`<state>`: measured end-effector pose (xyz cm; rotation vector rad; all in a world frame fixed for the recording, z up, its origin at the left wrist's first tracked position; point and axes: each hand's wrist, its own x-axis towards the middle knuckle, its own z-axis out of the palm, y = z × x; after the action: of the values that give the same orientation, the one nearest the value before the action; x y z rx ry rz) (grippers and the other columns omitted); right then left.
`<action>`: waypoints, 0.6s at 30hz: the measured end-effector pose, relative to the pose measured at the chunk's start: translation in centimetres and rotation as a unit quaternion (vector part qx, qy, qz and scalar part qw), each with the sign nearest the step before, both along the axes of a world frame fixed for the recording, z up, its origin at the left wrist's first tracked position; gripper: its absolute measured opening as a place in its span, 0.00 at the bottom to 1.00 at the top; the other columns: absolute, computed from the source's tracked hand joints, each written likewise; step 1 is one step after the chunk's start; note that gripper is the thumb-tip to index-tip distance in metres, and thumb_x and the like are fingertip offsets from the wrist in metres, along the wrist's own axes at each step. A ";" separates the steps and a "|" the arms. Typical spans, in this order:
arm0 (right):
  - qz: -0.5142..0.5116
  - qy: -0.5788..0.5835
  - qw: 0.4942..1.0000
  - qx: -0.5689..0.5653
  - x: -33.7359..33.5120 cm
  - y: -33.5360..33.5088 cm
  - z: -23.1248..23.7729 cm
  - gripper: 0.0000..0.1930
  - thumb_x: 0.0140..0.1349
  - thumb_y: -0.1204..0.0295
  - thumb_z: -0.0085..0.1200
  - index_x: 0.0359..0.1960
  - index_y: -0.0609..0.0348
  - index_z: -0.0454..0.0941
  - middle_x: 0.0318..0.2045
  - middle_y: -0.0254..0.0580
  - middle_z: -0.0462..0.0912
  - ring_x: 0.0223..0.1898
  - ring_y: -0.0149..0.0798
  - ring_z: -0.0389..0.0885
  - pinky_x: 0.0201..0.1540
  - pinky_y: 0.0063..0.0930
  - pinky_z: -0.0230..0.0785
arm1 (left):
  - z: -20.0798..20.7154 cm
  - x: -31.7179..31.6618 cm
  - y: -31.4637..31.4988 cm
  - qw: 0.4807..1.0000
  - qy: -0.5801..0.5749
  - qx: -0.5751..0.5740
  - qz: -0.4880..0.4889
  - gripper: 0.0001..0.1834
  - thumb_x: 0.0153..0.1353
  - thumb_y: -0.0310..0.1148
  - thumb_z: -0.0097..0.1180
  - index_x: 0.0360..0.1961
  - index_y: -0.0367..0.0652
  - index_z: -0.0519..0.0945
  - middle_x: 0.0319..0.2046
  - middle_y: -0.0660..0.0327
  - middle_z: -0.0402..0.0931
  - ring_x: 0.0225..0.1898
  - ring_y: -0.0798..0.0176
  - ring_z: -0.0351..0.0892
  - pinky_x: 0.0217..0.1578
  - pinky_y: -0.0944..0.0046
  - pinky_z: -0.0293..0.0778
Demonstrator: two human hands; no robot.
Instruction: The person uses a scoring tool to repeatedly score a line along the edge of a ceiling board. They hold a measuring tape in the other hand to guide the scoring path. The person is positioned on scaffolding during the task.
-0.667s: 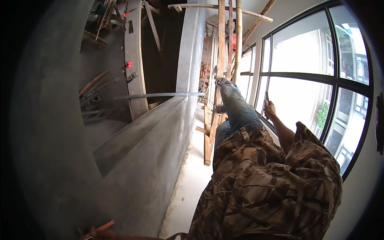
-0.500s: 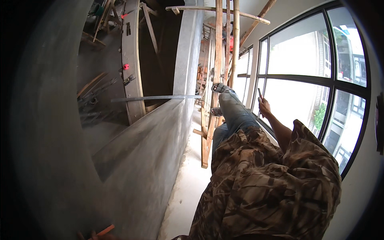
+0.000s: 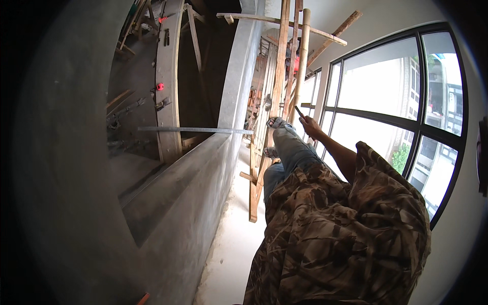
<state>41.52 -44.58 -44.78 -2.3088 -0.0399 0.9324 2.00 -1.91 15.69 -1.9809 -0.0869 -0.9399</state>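
Observation:
My right hand [image 3: 310, 126] is closed around a slim, dark, stick-like tool [image 3: 300, 112], its exact kind too small to make out. It reaches out over my outstretched legs, close to a bamboo pole [image 3: 303, 56]. My left hand is not in view. A long metal ruler [image 3: 203, 130] spans from the plank [image 3: 166, 117] at the left to the top of the grey plastered wall [image 3: 229, 119]. At the lower left edge shows the tip of an orange thing [image 3: 144, 298]; whatever is at its other end is hidden.
On the plank lie a pinkish-red round tape measure [image 3: 160, 86] and dark pliers [image 3: 166, 37]. Wooden scaffold beams [image 3: 279, 61] stand under and beyond my feet. A black-framed window [image 3: 376, 114] lines the right side. A dark opening [image 3: 203, 76] lies between plank and wall.
My right hand has moved left and slightly up in the picture with the slim tool, towards the bamboo pole. The view has shifted a little, and less of the orange thing shows.

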 end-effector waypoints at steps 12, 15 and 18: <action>-0.078 0.097 0.992 -0.024 3.9 -1.1 1.1 0.22 0.73 0.52 0.36 0.38 0.61 0.67 0.20 0.38 0.71 0.17 0.33 0.73 0.18 0.33 0.69 | -1.5 -4.0 1.0 0.993 -0.095 -0.068 0.014 0.20 0.70 0.38 0.44 0.21 0.43 0.74 0.30 0.45 0.73 0.37 0.45 0.72 0.40 0.44 0.65; -0.106 0.093 0.990 -0.001 3.5 -1.9 0.9 0.21 0.73 0.53 0.36 0.40 0.61 0.67 0.21 0.36 0.71 0.18 0.30 0.71 0.20 0.30 0.67 | -1.1 -5.5 1.7 0.995 -0.087 -0.041 -0.009 0.19 0.70 0.37 0.44 0.21 0.43 0.73 0.29 0.45 0.72 0.37 0.45 0.73 0.42 0.43 0.65; -0.124 0.112 0.985 0.049 3.1 -3.0 0.7 0.20 0.70 0.54 0.40 0.43 0.61 0.70 0.22 0.36 0.72 0.18 0.31 0.73 0.19 0.30 0.69 | -2.1 -5.2 1.4 0.979 -0.178 -0.098 -0.006 0.19 0.69 0.36 0.44 0.20 0.43 0.71 0.30 0.44 0.72 0.34 0.45 0.73 0.39 0.43 0.67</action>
<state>44.59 -47.53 -44.06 -2.0488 0.2848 1.0288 -3.25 -0.55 13.60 -1.9696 -0.3819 -1.3292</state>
